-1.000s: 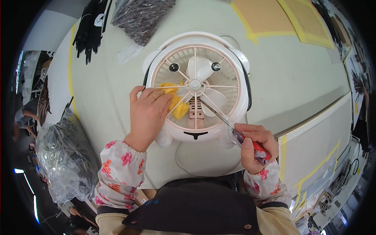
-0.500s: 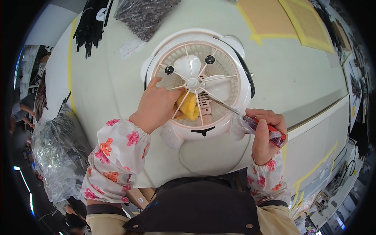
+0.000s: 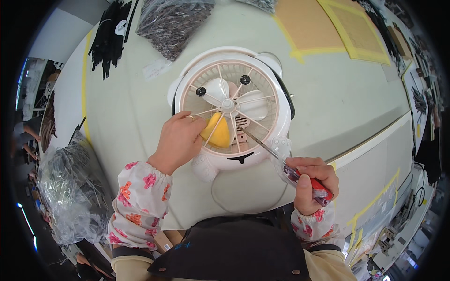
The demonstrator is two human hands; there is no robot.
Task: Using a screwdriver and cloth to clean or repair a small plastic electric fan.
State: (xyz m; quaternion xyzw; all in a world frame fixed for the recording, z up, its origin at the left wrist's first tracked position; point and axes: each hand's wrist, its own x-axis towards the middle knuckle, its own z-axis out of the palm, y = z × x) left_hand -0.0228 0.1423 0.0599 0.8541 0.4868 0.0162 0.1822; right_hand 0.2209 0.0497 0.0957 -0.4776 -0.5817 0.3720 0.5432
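Observation:
A white animal-shaped fan (image 3: 236, 159) with pale pink grille, two black eye discs and a black mouth lies face-up on the table (image 3: 328, 93). My left hand (image 3: 179, 139) is at the grille's lower left, fingers curled onto a yellow cloth (image 3: 218, 133) that is bunched among the spokes; the fingertips are partly hidden. My right hand (image 3: 313, 182) is closed round a screwdriver (image 3: 318, 192) with a red-and-clear handle, its long metal shaft reaching through the grille near the slotted pink piece (image 3: 241, 138) below the hub.
Bundled black strips (image 3: 107, 42) and a bag of small grey pieces (image 3: 173, 23) lie at the back. Tape-edged tan sheets (image 3: 307, 25) are at back right, a framed board (image 3: 370, 168) at right, large plastic bags (image 3: 72, 192) at left. People (image 3: 26, 133) are at the far left.
The fan has shifted and turned a little, now sitting slightly lower. The yellow cloth's shape under my left fingers has changed. The screwdriver and my right hand moved up, then back down.

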